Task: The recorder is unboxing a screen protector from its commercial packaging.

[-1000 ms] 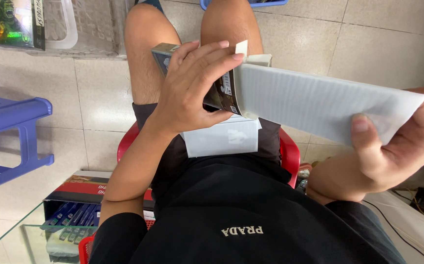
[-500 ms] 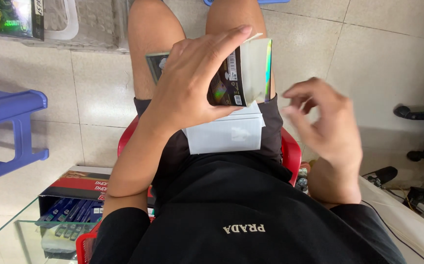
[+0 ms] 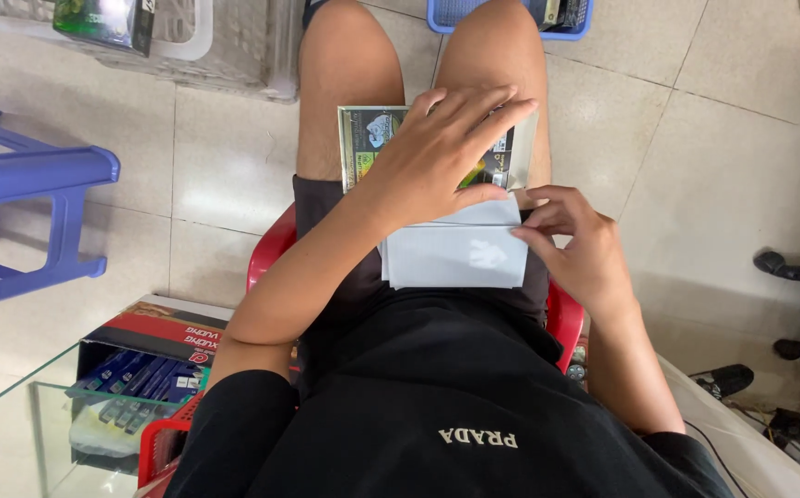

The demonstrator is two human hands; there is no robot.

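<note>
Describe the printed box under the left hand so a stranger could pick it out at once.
Start at the red chair where the person sits and look to their lap. The left hand lies flat over a small box across the thighs. Unlike the plain white stack beside it, which the right hand fingers, it has dark, green-tinted pictures.

The left hand (image 3: 432,152) hides the middle of the flat printed green-and-black cardboard box (image 3: 368,138), while the blue plastic basket (image 3: 446,17) is cut off by the top edge.
</note>
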